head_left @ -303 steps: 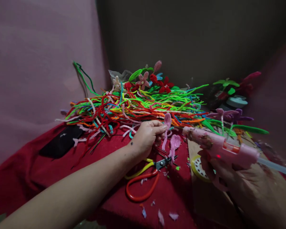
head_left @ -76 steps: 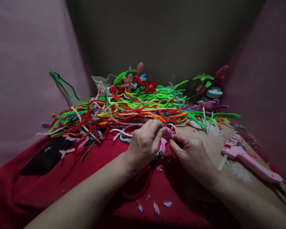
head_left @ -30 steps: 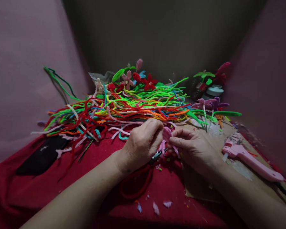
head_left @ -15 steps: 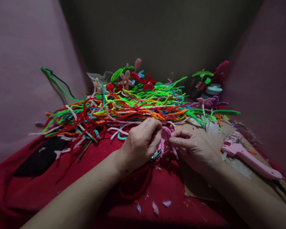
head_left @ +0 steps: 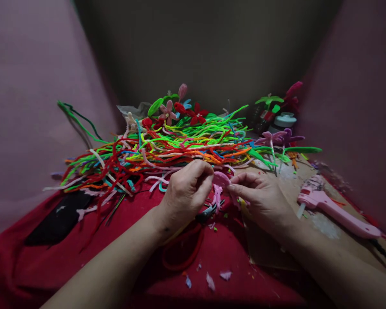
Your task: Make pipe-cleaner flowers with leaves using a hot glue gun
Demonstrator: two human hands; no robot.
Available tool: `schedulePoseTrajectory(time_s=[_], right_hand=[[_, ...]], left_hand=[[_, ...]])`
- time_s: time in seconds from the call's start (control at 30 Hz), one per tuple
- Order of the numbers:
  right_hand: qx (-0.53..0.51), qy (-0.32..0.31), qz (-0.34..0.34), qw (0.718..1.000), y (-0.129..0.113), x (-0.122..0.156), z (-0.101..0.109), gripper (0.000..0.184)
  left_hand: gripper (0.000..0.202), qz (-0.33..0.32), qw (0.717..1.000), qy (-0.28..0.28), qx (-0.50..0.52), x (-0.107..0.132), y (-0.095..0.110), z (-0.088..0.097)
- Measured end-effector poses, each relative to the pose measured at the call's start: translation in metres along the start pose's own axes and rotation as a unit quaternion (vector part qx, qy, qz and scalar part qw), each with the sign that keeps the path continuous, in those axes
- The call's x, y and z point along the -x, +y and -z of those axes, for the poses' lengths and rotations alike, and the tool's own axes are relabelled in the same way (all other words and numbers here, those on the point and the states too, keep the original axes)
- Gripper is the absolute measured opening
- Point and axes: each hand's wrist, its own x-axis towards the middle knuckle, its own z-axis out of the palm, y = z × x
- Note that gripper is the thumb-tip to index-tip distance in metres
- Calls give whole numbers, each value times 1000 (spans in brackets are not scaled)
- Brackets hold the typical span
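A bent pink pipe cleaner piece [head_left: 221,178] spans the gap between my two hands. My left hand [head_left: 189,186] is closed at its left end, the fingertips turned away from view. My right hand [head_left: 260,193] pinches the other end between thumb and forefinger. Just below lie pink pipe cleaner scraps [head_left: 218,196] and a cutting tool with dark handles [head_left: 209,211], partly hidden behind my left hand. A red loop [head_left: 183,253] rests on the red cloth under my left wrist.
A heap of coloured pipe cleaners [head_left: 180,146] spreads behind my hands, with fuzzy flowers [head_left: 197,114] above it. A pink glue gun [head_left: 337,210] lies on cardboard [head_left: 270,253] at right, near a lidded bottle [head_left: 283,122]. At left is a flat black object [head_left: 58,221].
The pink piece looks flatter and more stretched sideways between my hands. My left hand has shifted slightly left, showing more of the cutting tool. The whole view has moved a little.
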Motion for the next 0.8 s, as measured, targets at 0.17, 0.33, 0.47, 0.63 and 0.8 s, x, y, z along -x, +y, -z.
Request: schedulePoseTrajectory(time_s=[0.17, 0.33, 0.47, 0.63, 0.8], right_hand=[[80, 20, 80, 993, -3, 0, 1, 10], [117, 14, 125, 985, 1, 0, 4, 7], [134, 15, 144, 980, 3, 0, 5, 6], [149, 17, 159, 976, 3, 0, 4, 5], [145, 14, 165, 976, 5, -1, 5, 4]], left_hand=[[8, 65, 994, -6, 86, 0, -1, -1], [9, 56, 990, -9, 127, 1, 0, -2], [7, 21, 995, -9, 97, 2, -3, -2], [8, 5, 997, -14, 81, 2, -6, -2], [11, -6, 997, -15, 76, 3, -8, -3]])
